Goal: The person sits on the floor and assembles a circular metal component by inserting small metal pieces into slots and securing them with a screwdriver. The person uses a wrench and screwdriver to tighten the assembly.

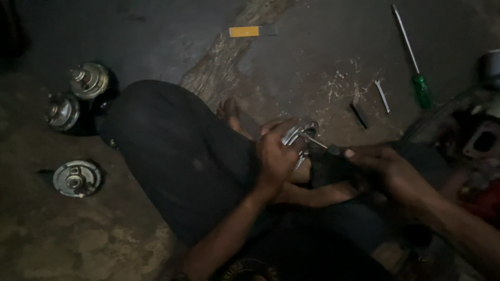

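The person sits on a dark concrete floor (156, 31) with legs folded. The left hand (276, 156) is closed around a shiny metal part (299, 132), holding it above the folded leg near the centre of the view. The right hand (383, 164) is closed around the dark handle of a small screwdriver (319, 143), whose thin shaft runs leftward and up, with its tip meeting the metal part.

On the floor to the left lie three round metal housings. Two housings (89, 79) (62, 112) sit close together at the far left; the third housing (77, 178) lies nearer, apart from them.

At the far right lies a long screwdriver with a green handle (421, 89), shaft pointing away. Just left of it lies a small spanner (383, 96), and beside that a short dark bar (358, 115). A flat yellow and grey strip (252, 32) lies at the far centre. Pale scuffs and debris mark the floor around the spanner. Engine parts (482, 138), partly red, occupy the right edge; detail there is too dim to resolve.
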The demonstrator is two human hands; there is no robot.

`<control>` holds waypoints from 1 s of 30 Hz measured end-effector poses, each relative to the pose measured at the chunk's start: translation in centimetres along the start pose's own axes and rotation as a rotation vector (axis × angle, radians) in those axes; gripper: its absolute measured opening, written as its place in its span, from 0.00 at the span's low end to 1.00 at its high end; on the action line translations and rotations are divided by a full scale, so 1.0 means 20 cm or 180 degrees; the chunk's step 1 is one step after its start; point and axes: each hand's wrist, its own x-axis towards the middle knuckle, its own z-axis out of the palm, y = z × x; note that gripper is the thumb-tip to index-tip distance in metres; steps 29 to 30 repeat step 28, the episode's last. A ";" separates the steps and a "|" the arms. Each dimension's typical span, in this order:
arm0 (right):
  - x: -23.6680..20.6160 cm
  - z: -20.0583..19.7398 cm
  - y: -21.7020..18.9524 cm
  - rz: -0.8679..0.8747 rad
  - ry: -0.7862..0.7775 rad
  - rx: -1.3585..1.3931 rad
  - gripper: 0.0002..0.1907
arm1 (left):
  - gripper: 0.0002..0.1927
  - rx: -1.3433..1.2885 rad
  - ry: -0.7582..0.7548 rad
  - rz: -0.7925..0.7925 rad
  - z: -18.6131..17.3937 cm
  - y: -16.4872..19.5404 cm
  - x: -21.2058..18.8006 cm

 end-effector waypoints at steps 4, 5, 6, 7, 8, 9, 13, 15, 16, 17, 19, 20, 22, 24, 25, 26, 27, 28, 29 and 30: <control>-0.04 0.01 0.05 -0.2912 0.0568 -0.1335 0.27 | 0.20 -0.0140 -0.0145 0.0042 -0.02 -0.01 -0.01; -0.04 0.01 0.06 -0.3006 0.0801 -0.2138 0.30 | 0.20 -0.0239 -0.0182 -0.0003 -0.02 -0.02 -0.02; -0.04 0.01 0.07 -0.3074 0.1029 -0.2946 0.33 | 0.20 -0.0141 -0.0089 0.0048 -0.01 -0.02 -0.03; -0.03 0.00 0.08 -0.3119 0.1255 -0.3761 0.37 | 0.20 -0.0044 0.0010 0.0100 0.01 -0.03 -0.02; -0.01 0.01 0.08 -0.2464 0.1025 -0.2861 0.30 | 0.19 0.0057 0.0119 0.0155 0.02 -0.03 -0.02; 0.03 0.02 0.07 -0.1808 0.0776 -0.1965 0.25 | 0.20 -0.0015 0.0116 0.0176 0.01 -0.04 -0.01; 0.10 -0.01 0.08 -0.1053 -0.0191 -0.0597 0.22 | 0.20 -0.0042 0.0201 0.0292 0.03 -0.06 -0.01; 0.15 -0.06 0.11 -0.0991 -0.0645 -0.0286 0.24 | 0.19 -0.0005 0.0216 0.0334 0.03 -0.06 -0.01; 0.19 -0.10 0.15 -0.0938 -0.0844 -0.0133 0.25 | 0.19 -0.0049 0.0139 0.0344 0.04 -0.07 0.00; 0.23 -0.15 0.19 -0.1457 -0.0310 -0.0442 0.26 | 0.18 -0.0109 0.0055 0.0360 0.05 -0.08 0.01; 0.35 -0.26 0.31 -0.2436 0.0757 -0.1101 0.29 | 0.20 0.0219 0.0014 0.0646 0.05 -0.09 0.01; 0.44 -0.30 0.38 -0.1903 0.1070 -0.0745 0.24 | 0.20 0.0378 0.0006 0.0795 0.06 -0.08 0.02; 0.66 -0.39 0.48 -0.1318 0.1593 -0.0318 0.19 | 0.17 0.0385 -0.0147 0.1093 0.09 -0.07 0.01; 0.90 -0.46 0.58 -0.1582 0.2240 -0.0516 0.19 | 0.16 0.0358 -0.0386 0.1341 0.13 -0.05 0.00; 1.01 -0.48 0.63 -0.1934 0.2633 -0.0798 0.20 | 0.16 0.0320 -0.0540 0.1437 0.15 -0.04 0.00; 1.09 -0.51 0.69 -0.2285 0.3007 -0.1081 0.21 | 0.17 0.0291 -0.0694 0.1520 0.16 -0.02 -0.01; 1.16 -0.55 0.74 -0.2142 0.3034 -0.1301 0.19 | 0.18 0.0359 -0.0698 0.1512 0.17 -0.01 -0.01; 1.24 -0.56 0.78 -0.1998 0.3059 -0.1513 0.18 | 0.19 0.0432 -0.0703 0.1505 0.18 0.00 0.00; 1.24 -0.56 0.78 -0.1998 0.3059 -0.1513 0.18 | 0.19 0.0432 -0.0703 0.1505 0.18 0.00 0.00; 1.24 -0.56 0.78 -0.1998 0.3059 -0.1513 0.18 | 0.19 0.0432 -0.0703 0.1505 0.18 0.00 0.00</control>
